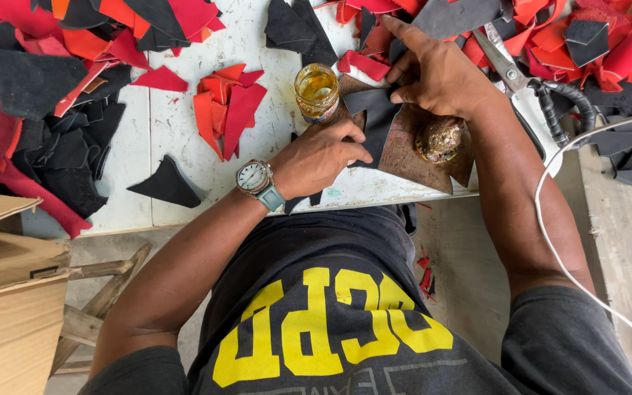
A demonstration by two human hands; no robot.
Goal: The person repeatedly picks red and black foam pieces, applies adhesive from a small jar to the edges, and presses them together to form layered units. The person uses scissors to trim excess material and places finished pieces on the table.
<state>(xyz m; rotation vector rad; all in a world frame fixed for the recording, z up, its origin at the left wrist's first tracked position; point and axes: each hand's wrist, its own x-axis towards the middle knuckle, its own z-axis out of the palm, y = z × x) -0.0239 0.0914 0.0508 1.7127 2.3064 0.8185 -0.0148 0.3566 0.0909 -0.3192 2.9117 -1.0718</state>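
Black leather piece (376,121) lies on a brown work board (411,153) at the near edge of the white table (184,124), pinched from both sides: left hand (321,155) grips its lower-left edge w/ fingers curled, right hand (437,73) presses its top corner, index finger stretched out. Small glass jar (317,91) of amber liquid stands just left of the piece. Scissors (521,77) lie just right of the right hand. Red & black leather scraps (60,88) heaped around.

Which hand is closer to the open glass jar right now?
Left. The left hand sits just below the glass jar, fingers on the black piece. The right hand pinches that piece farther to the jar's right.
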